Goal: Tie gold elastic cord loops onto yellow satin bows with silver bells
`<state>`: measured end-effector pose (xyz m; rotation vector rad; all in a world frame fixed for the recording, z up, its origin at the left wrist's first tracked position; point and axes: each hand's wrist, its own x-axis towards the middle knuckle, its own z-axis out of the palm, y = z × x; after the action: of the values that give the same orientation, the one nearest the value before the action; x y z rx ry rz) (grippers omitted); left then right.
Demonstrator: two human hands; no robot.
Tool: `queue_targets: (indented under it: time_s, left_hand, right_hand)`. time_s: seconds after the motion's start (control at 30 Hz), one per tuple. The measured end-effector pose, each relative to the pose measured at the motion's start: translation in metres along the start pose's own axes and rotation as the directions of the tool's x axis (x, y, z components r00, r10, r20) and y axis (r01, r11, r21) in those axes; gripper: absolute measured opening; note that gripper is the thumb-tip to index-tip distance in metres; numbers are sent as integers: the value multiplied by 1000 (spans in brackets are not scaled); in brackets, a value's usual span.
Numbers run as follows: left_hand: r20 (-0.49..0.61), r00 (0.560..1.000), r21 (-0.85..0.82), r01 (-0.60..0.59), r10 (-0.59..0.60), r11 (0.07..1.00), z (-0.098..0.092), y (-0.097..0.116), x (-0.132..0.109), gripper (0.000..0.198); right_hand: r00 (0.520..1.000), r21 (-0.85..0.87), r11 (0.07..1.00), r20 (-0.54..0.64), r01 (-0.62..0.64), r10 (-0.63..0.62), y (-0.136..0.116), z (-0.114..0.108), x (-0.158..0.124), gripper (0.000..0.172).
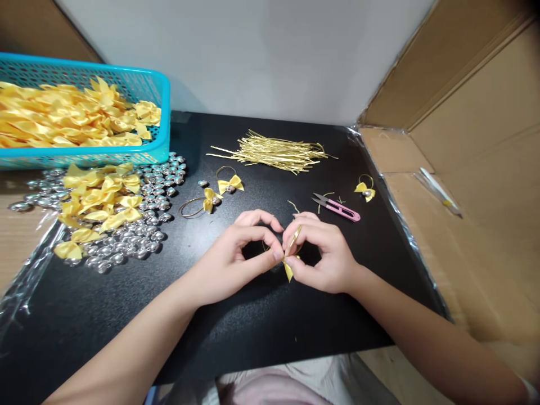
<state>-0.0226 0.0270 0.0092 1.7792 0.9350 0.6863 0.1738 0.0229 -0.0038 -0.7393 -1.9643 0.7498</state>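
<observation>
Above the front half of the black table, my left hand [248, 250] and my right hand [318, 250] meet fingertip to fingertip. Between them is a yellow ribbon bow [289, 271], partly covered by the right fingers, together with a gold tie or ring that curves up by the right index finger. Thumb and index of my left hand pinch the gold tie at the bow's top. My right hand is closed around the bow and tie. Whether a bell is attached is hidden. Two finished-looking bows with gold rings, a yellow bow [230, 184] and another bow [211, 200], lie beyond my left hand.
A turquoise basket [166, 118] of yellow bows stands back left. Before it lie loose bows [103, 194] and silver bells [122, 244]. Gold twist ties [278, 152] are piled at the back. Pink thread snips [341, 211], a ringed bow [365, 190] and a white pen-like tool [441, 192] lie right.
</observation>
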Motion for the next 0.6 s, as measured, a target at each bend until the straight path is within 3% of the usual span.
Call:
queue_targets:
  time_s: [0.33,0.5,0.6]
  left_hand:
    - [23,999,-140,45,-42,989,-2,3,-1,20]
    - [-56,998,-56,17,-20,998,-2,3,0,19]
    - [-85,996,-18,-8,7,1000,-2,2,-2,20]
  right_hand:
    - [972,311,923,134,-226,193,0,-2,2,13]
    - [958,315,905,95,-286,270,2,-4,0,6]
    - [971,236,942,59,-239,231,2,-6,0,5]
